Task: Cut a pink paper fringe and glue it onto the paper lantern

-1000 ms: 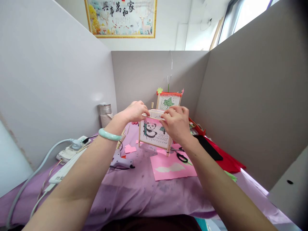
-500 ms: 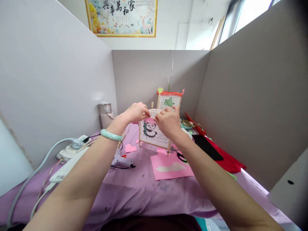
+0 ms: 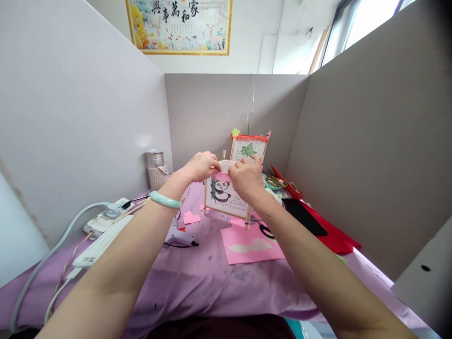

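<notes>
A small paper lantern point(image 3: 224, 200) with wooden stick legs and a panda drawing stands on the purple cloth. My left hand point(image 3: 199, 165), a green bangle on its wrist, pinches the lantern's top left edge. My right hand point(image 3: 245, 178) is closed over the top front edge, where a pink paper strip point(image 3: 221, 176) runs along the panel. A second lantern point(image 3: 247, 148) with a green leaf picture and a red fringe stands just behind.
A pink paper sheet point(image 3: 251, 246) lies in front of the lantern, with black scissors point(image 3: 265, 230) beside it. A glue gun point(image 3: 178, 234), power strips point(image 3: 102, 221) and cables lie left. A jar point(image 3: 155, 168) stands at the back left. Red paper point(image 3: 332, 238) and a black object point(image 3: 305, 215) lie right. Grey partitions enclose the desk.
My right hand has slid left along the lantern's top edge, closer to my left hand. The lantern itself has stayed in place.
</notes>
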